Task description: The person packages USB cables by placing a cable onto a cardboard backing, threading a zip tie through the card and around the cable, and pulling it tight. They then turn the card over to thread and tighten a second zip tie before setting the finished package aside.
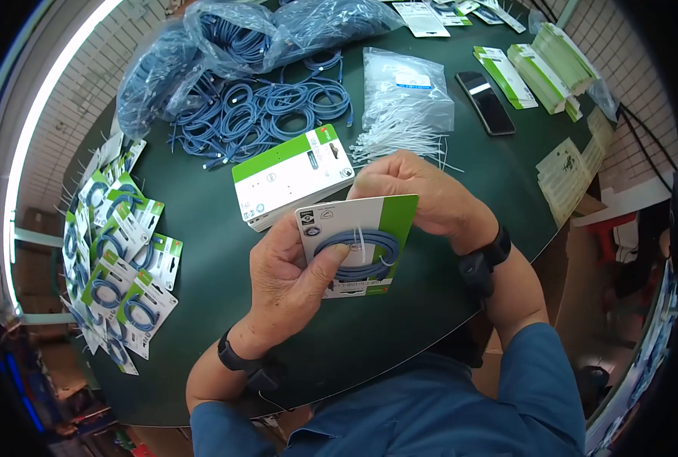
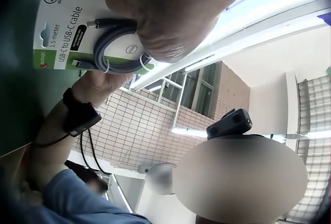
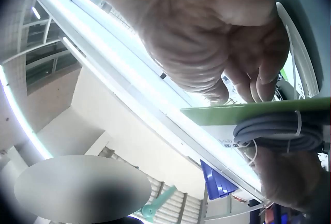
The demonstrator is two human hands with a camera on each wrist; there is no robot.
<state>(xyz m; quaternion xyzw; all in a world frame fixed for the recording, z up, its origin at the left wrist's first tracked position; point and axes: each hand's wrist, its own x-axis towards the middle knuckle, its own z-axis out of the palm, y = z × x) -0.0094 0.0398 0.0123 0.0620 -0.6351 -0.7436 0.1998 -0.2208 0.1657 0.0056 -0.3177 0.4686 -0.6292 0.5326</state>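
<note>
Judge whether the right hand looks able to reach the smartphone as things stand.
Probably yes: the smartphone lies uncovered, with bare table between it and the right hand. That hand is behind the USB-C cable card, though, and would leave it first.

From the head I look forward and down over the table [image 1: 209, 335]; from each wrist, much closer in, I face up towards the ceiling [image 2: 258, 64], and all three views share the card [image 1: 400, 221]
</note>
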